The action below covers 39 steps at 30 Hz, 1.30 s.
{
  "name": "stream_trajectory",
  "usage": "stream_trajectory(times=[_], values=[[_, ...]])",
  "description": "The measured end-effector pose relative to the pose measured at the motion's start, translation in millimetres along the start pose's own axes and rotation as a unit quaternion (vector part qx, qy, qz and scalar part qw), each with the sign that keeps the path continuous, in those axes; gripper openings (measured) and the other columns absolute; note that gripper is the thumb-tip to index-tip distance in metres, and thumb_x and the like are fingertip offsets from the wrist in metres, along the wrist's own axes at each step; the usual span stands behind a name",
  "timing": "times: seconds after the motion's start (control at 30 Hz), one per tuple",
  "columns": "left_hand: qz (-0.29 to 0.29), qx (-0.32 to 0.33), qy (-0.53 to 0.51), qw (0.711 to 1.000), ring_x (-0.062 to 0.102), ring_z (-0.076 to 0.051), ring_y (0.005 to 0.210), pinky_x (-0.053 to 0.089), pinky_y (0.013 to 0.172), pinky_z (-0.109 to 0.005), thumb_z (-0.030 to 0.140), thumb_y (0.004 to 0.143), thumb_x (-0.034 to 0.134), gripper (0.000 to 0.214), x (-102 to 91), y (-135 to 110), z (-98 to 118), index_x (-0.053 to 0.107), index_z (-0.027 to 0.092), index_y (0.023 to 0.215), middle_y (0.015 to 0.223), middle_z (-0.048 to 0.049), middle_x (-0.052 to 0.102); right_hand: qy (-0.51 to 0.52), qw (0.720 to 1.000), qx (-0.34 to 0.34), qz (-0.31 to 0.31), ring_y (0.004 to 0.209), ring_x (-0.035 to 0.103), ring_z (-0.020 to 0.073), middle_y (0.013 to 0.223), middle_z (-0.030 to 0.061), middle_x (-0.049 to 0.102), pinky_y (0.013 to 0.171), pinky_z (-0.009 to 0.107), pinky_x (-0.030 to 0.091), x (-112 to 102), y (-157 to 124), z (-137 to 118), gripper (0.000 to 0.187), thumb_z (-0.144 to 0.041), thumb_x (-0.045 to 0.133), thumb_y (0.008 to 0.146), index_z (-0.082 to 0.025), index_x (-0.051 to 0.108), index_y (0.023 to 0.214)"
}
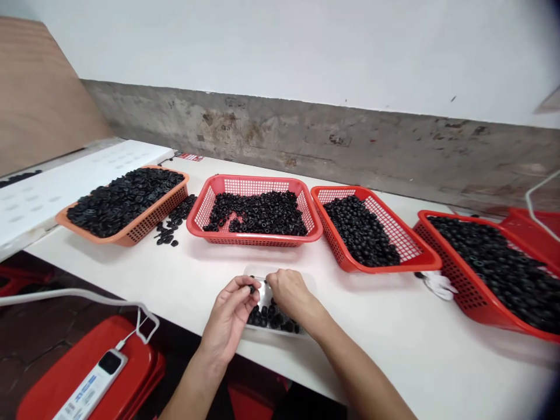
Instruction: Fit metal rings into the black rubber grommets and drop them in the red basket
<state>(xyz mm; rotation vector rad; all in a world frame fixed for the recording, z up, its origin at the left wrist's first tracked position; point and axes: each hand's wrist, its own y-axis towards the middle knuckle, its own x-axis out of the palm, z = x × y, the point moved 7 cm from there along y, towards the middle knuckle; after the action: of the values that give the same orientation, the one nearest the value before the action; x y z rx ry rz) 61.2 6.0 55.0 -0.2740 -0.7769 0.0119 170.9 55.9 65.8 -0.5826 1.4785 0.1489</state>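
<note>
Between thumb and fingers, my left hand [233,314] pinches a small black ring-shaped part [252,289]. My right hand [291,293] is closed around the end of a thin metal rod [259,278], whose other end reaches toward the left fingertips. Both hands are over a clear plastic tray [261,337] at the table's front. Loose black parts [272,318] lie in that tray, partly covered by the right hand. Whether the rod passes into the held part is too small to tell.
Behind the tray stands a red basket [256,240] of black rings. An orange basket [123,236] is left, with loose flat pieces [168,233] beside it. Two red baskets, one nearer [385,269] and one farther right [470,306], flank a white cloth [440,285]. A power bank [91,385] rests on a red stool [126,338].
</note>
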Motion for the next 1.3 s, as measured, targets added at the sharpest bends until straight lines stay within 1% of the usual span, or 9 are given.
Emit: stream_trajectory(times=[0.37,0.57,0.77,0.87,0.97,1.03,1.13,1.23,1.3], values=[[-0.009,-0.006,-0.011,1.000,0.061,-0.009,0.075,0.053,0.077,-0.018,0.019,0.078,0.075,0.010,-1.3,1.1,-0.6,0.073,0.013,0.086,0.090,-0.0043,0.069,0.019,0.999,0.026,0.022,0.087,0.072,0.0253,0.085,0.0159,0.074,0.072,0.027,0.049,10.7,4.9,12.2,0.025,-0.010,0.049,0.090,-0.013,0.072,0.099],[-0.013,-0.017,-0.029,0.999,0.060,-0.009,0.075,0.053,0.076,-0.018,0.019,0.078,0.076,0.012,-1.1,1.2,-0.3,0.073,0.013,0.087,0.090,-0.0049,0.068,0.020,0.999,0.037,0.035,0.085,0.072,0.0251,0.083,0.0162,0.073,0.070,0.027,0.046,5.3,1.6,14.1,0.028,-0.014,0.043,0.095,-0.013,0.071,0.098],[-0.021,-0.020,-0.040,0.999,0.060,-0.008,0.074,0.053,0.076,-0.018,0.019,0.078,0.077,0.013,-0.9,1.3,0.6,0.073,0.013,0.088,0.090,-0.0049,0.067,0.018,1.000,0.004,0.021,0.084,0.072,0.0268,0.083,0.0180,0.073,0.071,0.029,0.048,11.8,11.4,-0.7,0.025,-0.006,0.047,0.089,-0.010,0.070,0.096],[-0.022,-0.023,-0.029,0.999,0.060,-0.008,0.075,0.054,0.077,-0.018,0.020,0.078,0.077,0.014,-1.7,1.6,0.4,0.073,0.013,0.089,0.091,-0.0048,0.067,0.027,0.999,-0.017,0.034,0.083,0.071,0.0275,0.083,0.0193,0.072,0.071,0.030,0.048,15.9,14.8,-3.8,0.023,-0.003,0.049,0.085,-0.007,0.068,0.097],[-0.022,-0.019,-0.010,1.000,0.061,-0.009,0.077,0.055,0.078,-0.018,0.022,0.077,0.078,0.016,-3.9,1.6,0.4,0.073,0.013,0.090,0.092,-0.0048,0.068,0.057,0.996,-0.022,0.062,0.081,0.071,0.0274,0.083,0.0197,0.072,0.071,0.030,0.047,11.9,12.1,-2.2,0.019,-0.005,0.052,0.083,-0.006,0.067,0.094],[-0.023,-0.019,0.001,1.000,0.062,-0.010,0.078,0.055,0.077,-0.017,0.023,0.076,0.080,0.018,-5.3,2.1,0.5,0.073,0.013,0.090,0.093,-0.0049,0.068,0.089,0.992,-0.009,0.094,0.080,0.070,0.0265,0.082,0.0173,0.072,0.071,0.030,0.047,3.2,3.3,1.8,0.016,-0.011,0.053,0.085,-0.008,0.066,0.095],[-0.018,-0.021,0.012,1.000,0.062,-0.010,0.078,0.057,0.077,-0.018,0.024,0.074,0.082,0.020,-7.2,4.4,1.2,0.073,0.014,0.089,0.092,-0.0048,0.068,0.138,0.979,0.024,0.148,0.077,0.068,0.0202,0.084,0.0081,0.071,0.070,0.026,0.046,-6.9,-26.6,9.7,0.016,-0.020,0.054,0.088,-0.015,0.060,0.102],[-0.014,-0.025,0.005,1.000,0.062,-0.011,0.077,0.058,0.075,-0.018,0.023,0.072,0.083,0.022,-8.1,6.6,1.5,0.074,0.014,0.089,0.093,-0.0048,0.068,0.203,0.952,0.071,0.216,0.062,0.062,0.0117,0.075,-0.0009,0.065,0.063,0.020,0.045,6.1,-78.1,18.0,0.013,-0.022,0.046,0.093,-0.018,0.053,0.104],[-0.019,-0.029,-0.003,0.999,0.062,-0.011,0.076,0.059,0.074,-0.019,0.023,0.071,0.084,0.022,-8.5,7.2,0.8,0.074,0.014,0.089,0.093,-0.0050,0.067,0.324,0.862,0.136,0.366,0.056,0.056,0.0127,0.065,-0.0033,0.057,0.055,0.021,0.044,24.6,-128.2,34.7,0.011,-0.028,0.047,0.094,-0.020,0.052,0.098]])
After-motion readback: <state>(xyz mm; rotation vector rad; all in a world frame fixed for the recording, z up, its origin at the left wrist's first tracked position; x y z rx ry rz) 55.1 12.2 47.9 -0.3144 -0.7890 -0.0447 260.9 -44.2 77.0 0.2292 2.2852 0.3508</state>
